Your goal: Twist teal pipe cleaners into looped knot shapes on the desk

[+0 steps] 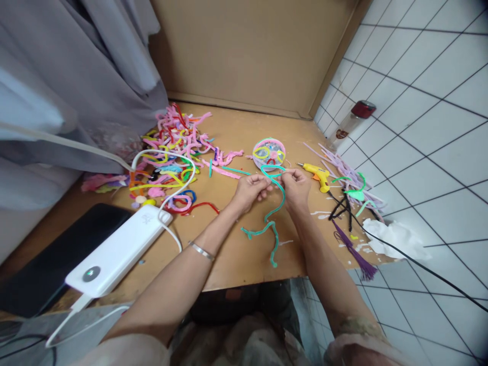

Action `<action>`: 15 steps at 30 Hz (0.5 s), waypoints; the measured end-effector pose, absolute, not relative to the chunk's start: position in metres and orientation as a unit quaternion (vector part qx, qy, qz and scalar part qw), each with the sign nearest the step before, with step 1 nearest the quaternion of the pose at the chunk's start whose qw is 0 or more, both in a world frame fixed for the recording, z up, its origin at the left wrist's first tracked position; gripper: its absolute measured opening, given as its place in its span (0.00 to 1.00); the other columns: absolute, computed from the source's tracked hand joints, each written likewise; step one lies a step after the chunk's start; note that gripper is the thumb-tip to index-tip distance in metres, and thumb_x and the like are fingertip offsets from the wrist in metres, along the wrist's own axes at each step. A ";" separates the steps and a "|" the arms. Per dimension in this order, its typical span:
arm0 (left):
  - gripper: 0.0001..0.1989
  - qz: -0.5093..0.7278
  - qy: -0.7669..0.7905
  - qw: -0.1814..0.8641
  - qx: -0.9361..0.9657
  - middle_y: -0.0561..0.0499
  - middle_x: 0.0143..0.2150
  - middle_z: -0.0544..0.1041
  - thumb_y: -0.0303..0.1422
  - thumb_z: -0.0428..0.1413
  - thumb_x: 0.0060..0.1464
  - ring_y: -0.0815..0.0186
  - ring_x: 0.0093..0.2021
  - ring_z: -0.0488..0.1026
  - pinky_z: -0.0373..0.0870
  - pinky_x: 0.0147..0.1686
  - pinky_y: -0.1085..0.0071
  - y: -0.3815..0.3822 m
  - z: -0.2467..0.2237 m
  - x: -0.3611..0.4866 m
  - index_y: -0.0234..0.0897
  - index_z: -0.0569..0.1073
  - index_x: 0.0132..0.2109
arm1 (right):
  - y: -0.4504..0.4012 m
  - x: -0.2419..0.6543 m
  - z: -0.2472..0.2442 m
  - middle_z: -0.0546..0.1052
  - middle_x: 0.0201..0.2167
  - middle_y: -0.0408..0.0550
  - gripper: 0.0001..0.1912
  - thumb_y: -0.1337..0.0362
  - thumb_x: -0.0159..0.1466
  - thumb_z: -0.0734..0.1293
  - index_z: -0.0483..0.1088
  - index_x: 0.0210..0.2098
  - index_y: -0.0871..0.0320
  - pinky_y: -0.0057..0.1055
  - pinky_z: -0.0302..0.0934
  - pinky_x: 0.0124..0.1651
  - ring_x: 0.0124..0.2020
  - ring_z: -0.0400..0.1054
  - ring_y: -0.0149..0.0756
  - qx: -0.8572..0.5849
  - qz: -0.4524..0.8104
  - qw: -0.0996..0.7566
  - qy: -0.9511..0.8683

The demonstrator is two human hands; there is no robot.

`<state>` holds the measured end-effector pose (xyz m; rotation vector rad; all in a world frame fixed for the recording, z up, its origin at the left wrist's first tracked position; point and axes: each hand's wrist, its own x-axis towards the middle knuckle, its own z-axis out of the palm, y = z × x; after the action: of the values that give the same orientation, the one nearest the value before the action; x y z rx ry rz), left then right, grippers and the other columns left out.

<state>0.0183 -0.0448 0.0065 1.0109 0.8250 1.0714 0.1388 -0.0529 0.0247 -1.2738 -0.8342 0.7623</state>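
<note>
1. So the left hand [249, 194] has its thumb and fingers pinched together on a teal pipe cleaner [282, 197], with the other fingers loosely curled.
2. Right hand [297, 187] is closed too, thumb and index nipping the same teal strand near its bent loop, just beside the left one.
3. That strand sits between the two hands, over the middle of the tabletop [229, 259]. It makes a loop up top, then wiggles down toward the front edge.
4. Right below its lower end is a branched teal piece [275, 244]; honestly can't tell if the two are joined.
5. Just beyond the hands there's a round pink-rimmed piece [273, 155] with yellow loops on it.
6. Over to the right: a yellow glue gun [321, 176] lying flat, a bunch of lilac stems [337, 163], some black strips [346, 209], a purple tassel [354, 250] and a crumpled white tissue [392, 238].
7. Left side is a big messy heap of colourful pipe cleaners [183, 134], mostly pink, and nearer the front a white power bank [120, 249] with cables, next to a flat black thing [57, 262].
</note>
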 end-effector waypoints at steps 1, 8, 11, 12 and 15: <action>0.09 0.480 0.365 0.666 0.438 0.53 0.23 0.76 0.34 0.63 0.45 0.77 0.16 0.62 0.54 0.15 0.79 -0.044 0.006 0.019 0.33 0.73 0.27 | -0.053 0.138 0.025 0.70 0.15 0.35 0.02 0.65 0.46 0.64 0.67 0.22 0.55 0.27 0.60 0.25 0.20 0.63 0.30 -0.563 0.336 0.657 -0.372; 0.04 0.508 0.370 0.653 0.421 0.55 0.20 0.73 0.28 0.59 0.46 0.78 0.16 0.62 0.54 0.16 0.79 -0.042 0.008 0.018 0.33 0.72 0.25 | -0.054 0.137 0.025 0.70 0.16 0.35 0.04 0.64 0.47 0.66 0.68 0.22 0.57 0.25 0.58 0.24 0.19 0.62 0.27 -0.553 0.342 0.661 -0.375; 0.06 0.507 0.364 0.651 0.432 0.54 0.21 0.74 0.30 0.58 0.47 0.78 0.17 0.62 0.55 0.16 0.79 -0.043 0.009 0.017 0.34 0.72 0.25 | -0.054 0.137 0.025 0.70 0.14 0.35 0.04 0.63 0.46 0.66 0.67 0.21 0.57 0.24 0.58 0.23 0.18 0.60 0.26 -0.553 0.337 0.659 -0.382; 0.07 0.506 0.362 0.650 0.435 0.54 0.22 0.74 0.30 0.59 0.47 0.78 0.17 0.62 0.55 0.16 0.79 -0.043 0.008 0.017 0.34 0.72 0.25 | -0.054 0.136 0.025 0.69 0.14 0.34 0.05 0.63 0.46 0.67 0.67 0.21 0.56 0.24 0.58 0.22 0.18 0.60 0.26 -0.554 0.336 0.657 -0.385; 0.07 0.511 0.358 0.649 0.435 0.54 0.22 0.74 0.32 0.60 0.47 0.78 0.17 0.62 0.55 0.16 0.79 -0.043 0.007 0.017 0.34 0.72 0.25 | -0.054 0.135 0.024 0.68 0.13 0.34 0.05 0.61 0.46 0.67 0.67 0.20 0.56 0.24 0.58 0.21 0.17 0.59 0.26 -0.554 0.340 0.657 -0.383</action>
<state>0.0171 -0.0429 0.0070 0.9888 0.8137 1.1601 0.1351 -0.0544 0.0243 -1.2550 -0.8669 0.7697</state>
